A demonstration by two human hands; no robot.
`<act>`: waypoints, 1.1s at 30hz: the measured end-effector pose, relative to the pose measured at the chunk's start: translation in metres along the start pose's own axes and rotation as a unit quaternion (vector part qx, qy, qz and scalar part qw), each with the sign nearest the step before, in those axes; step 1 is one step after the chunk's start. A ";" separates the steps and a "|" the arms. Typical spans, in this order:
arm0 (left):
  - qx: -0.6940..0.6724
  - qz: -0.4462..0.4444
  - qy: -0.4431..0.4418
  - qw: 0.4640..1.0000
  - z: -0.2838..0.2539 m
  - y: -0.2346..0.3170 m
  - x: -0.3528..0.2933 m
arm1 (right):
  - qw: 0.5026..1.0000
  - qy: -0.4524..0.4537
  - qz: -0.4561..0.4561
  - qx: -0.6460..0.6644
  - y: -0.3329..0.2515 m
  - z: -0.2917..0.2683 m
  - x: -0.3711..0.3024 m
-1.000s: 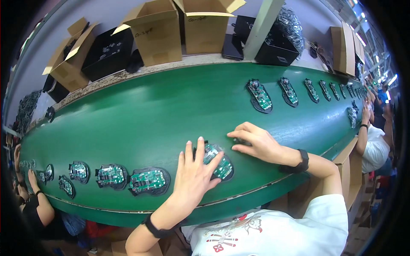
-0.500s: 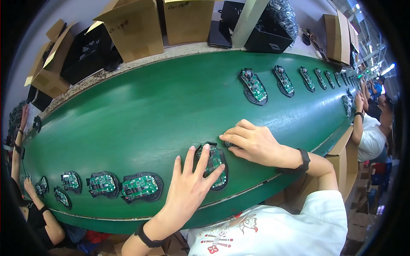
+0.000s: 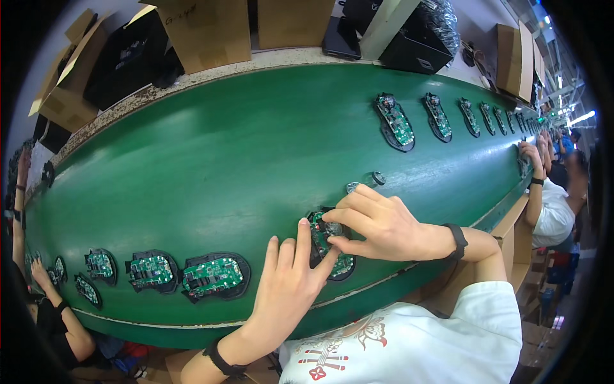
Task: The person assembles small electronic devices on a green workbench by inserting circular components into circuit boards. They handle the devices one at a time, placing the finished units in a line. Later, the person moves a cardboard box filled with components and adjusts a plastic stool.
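Note:
A black mouse-shaped base with a green circuit board (image 3: 342,265) lies on the belt in front of me, partly covered by my hands. My left hand (image 3: 288,275) braces it, the index finger along its left side and the thumb across its near part. The other left fingers stretch out over the belt. My right hand (image 3: 384,224) pinches a small round, greyish see-through wheel-like part (image 3: 333,228) at the board's upper half; the fingertips partly hide it. Just beyond my right hand, small round dark and clear parts (image 3: 377,178) lie on the belt.
Similar boards in bases (image 3: 216,276) lie to the left, and a row (image 3: 396,125) runs along the far right of the green belt (image 3: 224,160). Cardboard boxes (image 3: 204,38) and a black bin (image 3: 416,51) line the far ledge. Co-workers' arms (image 3: 536,169) reach in at both ends.
My right hand has moved from the belt beside the base to over its board, with the small round part now showing in its fingers. The base has shifted slightly right with my left hand.

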State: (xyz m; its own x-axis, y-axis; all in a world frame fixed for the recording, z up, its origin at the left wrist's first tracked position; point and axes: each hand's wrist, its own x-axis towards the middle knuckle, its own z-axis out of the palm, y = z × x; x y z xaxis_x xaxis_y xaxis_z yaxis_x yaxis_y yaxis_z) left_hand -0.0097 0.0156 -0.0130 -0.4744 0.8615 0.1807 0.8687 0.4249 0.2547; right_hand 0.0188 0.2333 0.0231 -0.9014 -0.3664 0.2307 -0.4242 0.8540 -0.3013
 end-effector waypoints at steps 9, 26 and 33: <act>0.054 -0.009 0.012 0.998 0.001 0.011 -0.001 | 0.998 -0.037 -0.036 -0.045 -0.002 0.000 0.006; 0.008 0.009 -0.027 1.000 0.000 -0.002 0.007 | 0.991 -0.129 -0.027 -0.023 0.001 -0.012 0.009; -0.020 0.019 -0.030 0.999 -0.005 -0.001 0.012 | 0.986 -0.163 -0.013 0.032 0.009 -0.019 0.016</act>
State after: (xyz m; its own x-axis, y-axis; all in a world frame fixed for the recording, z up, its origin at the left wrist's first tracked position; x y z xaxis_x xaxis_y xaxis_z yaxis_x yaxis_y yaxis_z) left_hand -0.0166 0.0244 -0.0066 -0.4303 0.8927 0.1337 0.8792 0.3809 0.2863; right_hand 0.0021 0.2426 0.0417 -0.8656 -0.4960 -0.0679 -0.4425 0.8214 -0.3598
